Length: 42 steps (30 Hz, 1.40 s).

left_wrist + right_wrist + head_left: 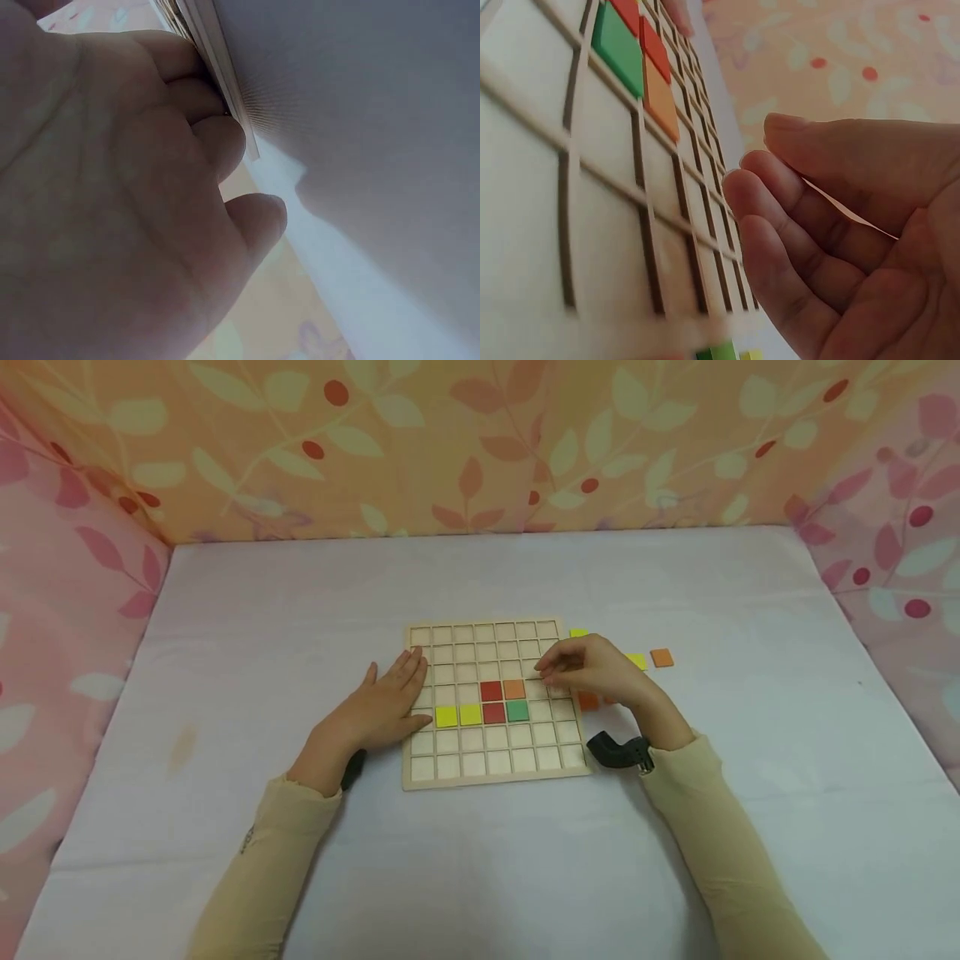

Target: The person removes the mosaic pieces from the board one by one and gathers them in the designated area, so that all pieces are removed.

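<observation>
Noted grid board [472,763] on table [480,860], fabric backdrop [465,452] behind. Counted six square tiles [493,713] in cells: four in one row, two behind its right half; loose tiles [662,657] right of board.

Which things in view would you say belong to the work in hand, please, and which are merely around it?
Likely part of the job:
wooden grid board
six tiles in its cells
loose tiles to its right, some partly hidden by the right hand

Apparently just surroundings:
white tablecloth
floral backdrop
black device at the right wrist
</observation>
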Motion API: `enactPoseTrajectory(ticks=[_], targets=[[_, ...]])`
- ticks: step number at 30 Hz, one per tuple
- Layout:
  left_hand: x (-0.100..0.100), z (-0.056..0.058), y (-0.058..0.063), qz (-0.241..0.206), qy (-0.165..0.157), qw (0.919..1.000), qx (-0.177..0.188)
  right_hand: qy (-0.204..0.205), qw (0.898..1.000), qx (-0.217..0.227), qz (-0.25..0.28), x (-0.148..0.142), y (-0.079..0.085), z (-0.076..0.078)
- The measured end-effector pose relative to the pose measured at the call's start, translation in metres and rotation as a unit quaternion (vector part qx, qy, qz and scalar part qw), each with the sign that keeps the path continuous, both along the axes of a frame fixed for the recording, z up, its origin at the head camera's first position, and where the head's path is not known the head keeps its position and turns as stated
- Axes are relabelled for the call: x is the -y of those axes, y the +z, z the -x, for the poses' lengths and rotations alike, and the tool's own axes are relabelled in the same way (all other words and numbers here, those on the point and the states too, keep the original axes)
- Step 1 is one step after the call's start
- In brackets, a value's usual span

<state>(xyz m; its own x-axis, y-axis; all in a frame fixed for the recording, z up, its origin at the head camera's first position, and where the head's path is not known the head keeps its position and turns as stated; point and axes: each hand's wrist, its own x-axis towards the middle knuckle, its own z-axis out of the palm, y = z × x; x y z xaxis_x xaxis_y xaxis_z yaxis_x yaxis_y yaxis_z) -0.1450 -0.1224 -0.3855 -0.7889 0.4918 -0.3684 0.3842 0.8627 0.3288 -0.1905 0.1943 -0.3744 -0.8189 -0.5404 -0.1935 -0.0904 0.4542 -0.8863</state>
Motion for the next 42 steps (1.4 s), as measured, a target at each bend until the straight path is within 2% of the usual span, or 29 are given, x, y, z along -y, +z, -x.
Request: enactPoseTrajectory(ticks=[7, 15, 26, 42], targets=[[-0.005, 0.007, 0.002, 0.003, 0.009, 0.9999, 0.003, 0.034, 0.999, -0.019, 0.013, 0.026, 0.0, 0.011], [-0.004, 0.004, 0.002, -0.007, 0.013, 0.9998, 0.01, 0.05, 0.998, -0.012, 0.028, 0.045, -0.005, 0.016], [-0.003, 0.005, 0.0, -0.015, 0.01, 0.9998, 0.008, 0.039, 0.999, -0.024, -0.011, 0.053, -0.014, 0.016], [-0.003, 0.003, 0.005, -0.021, 0.017, 0.9996, 0.009, 0.066, 0.995, -0.064, -0.048, 0.057, -0.018, 0.014]])
